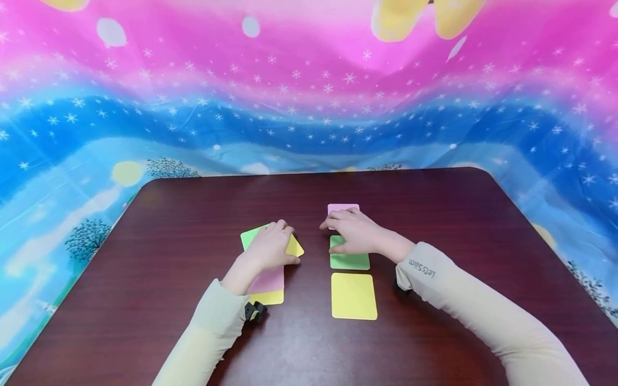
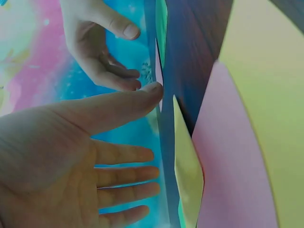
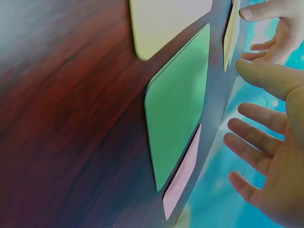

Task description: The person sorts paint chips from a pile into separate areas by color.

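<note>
My left hand (image 1: 270, 247) is over a loose pile of square cards on the left, its fingers fairly straight and holding nothing. A green card (image 1: 249, 237) and a yellow card (image 1: 296, 247) stick out past the fingers; nearer me lie a pink card (image 1: 272, 281) and another yellow card (image 1: 271, 298). On the right, a pink card (image 1: 343, 207), a green card (image 3: 178, 107) and a yellow card (image 1: 354, 296) form a column. Above the pink and green ones hovers my right hand (image 1: 356, 231), fingers spread and loosely bent, with nothing in it.
The dark wooden table (image 1: 193, 209) has rounded far corners. A pink and blue patterned cloth (image 1: 309, 128) hangs behind it and along both sides. A black strap piece (image 1: 256, 311) shows at the left wrist.
</note>
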Motion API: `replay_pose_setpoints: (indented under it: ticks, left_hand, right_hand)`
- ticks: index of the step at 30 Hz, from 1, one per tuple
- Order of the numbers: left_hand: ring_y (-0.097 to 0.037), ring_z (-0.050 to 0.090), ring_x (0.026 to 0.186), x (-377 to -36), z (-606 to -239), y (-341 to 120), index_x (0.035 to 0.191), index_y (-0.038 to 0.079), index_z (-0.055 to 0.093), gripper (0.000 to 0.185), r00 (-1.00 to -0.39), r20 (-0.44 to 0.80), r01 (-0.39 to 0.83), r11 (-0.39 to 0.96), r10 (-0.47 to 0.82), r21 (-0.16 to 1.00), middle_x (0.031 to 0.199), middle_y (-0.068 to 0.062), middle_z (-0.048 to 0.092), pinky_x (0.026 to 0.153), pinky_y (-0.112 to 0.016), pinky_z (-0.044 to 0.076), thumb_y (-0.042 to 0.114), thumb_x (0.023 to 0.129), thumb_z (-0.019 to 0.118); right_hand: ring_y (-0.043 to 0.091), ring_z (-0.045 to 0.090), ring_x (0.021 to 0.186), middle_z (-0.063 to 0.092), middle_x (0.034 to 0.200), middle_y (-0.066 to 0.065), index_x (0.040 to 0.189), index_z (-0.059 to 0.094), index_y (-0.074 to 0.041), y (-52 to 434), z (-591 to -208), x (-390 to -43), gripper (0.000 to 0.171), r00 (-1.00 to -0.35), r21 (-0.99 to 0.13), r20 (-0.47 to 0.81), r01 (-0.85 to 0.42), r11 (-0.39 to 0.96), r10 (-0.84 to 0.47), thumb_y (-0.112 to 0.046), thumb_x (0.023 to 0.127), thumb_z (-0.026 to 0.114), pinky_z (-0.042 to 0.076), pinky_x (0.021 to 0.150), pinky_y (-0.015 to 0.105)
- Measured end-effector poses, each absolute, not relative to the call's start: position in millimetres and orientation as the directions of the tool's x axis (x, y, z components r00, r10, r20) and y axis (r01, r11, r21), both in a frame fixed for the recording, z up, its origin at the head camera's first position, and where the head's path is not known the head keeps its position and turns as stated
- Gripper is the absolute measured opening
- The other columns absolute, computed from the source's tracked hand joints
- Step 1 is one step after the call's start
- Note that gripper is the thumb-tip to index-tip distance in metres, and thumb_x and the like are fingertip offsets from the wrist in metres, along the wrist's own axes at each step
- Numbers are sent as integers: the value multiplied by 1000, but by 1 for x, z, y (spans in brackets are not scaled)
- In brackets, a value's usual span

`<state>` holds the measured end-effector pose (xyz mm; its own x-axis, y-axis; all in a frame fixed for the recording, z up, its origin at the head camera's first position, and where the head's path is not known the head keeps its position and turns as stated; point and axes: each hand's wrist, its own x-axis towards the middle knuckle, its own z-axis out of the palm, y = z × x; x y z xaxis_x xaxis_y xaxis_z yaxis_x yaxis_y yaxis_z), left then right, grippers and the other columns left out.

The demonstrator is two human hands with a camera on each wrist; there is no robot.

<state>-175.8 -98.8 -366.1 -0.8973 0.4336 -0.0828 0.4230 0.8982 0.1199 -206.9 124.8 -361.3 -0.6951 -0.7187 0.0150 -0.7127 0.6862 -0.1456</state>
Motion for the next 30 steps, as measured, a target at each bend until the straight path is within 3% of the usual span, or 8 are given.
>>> replay_pose_setpoints:
  ticks: [21, 30]
  left_hand:
    - [-24, 45, 87, -168, -364, -129, 118, -3, 51, 79, -938, -134, 303, 945, 319, 124, 100, -11, 49, 76, -41, 39, 45, 61, 77]
    - [-27, 47, 90, -168, -366, -131, 118, -3, 50, 80, -937, -158, 292, 948, 311, 130, 101, -13, 49, 83, -44, 41, 46, 62, 76]
  right_hand:
    - [18, 47, 114, 51, 125, -1, 130, 49, -14, 80, -375, -211, 65, -657, -161, -82, -733, 661, -749, -44, 75, 68, 33, 95, 43]
    - [17, 46, 116, 50, 128, -3, 130, 48, -15, 67, -378, -212, 66, -638, -131, -103, -752, 646, -763, -46, 75, 68, 33, 92, 40]
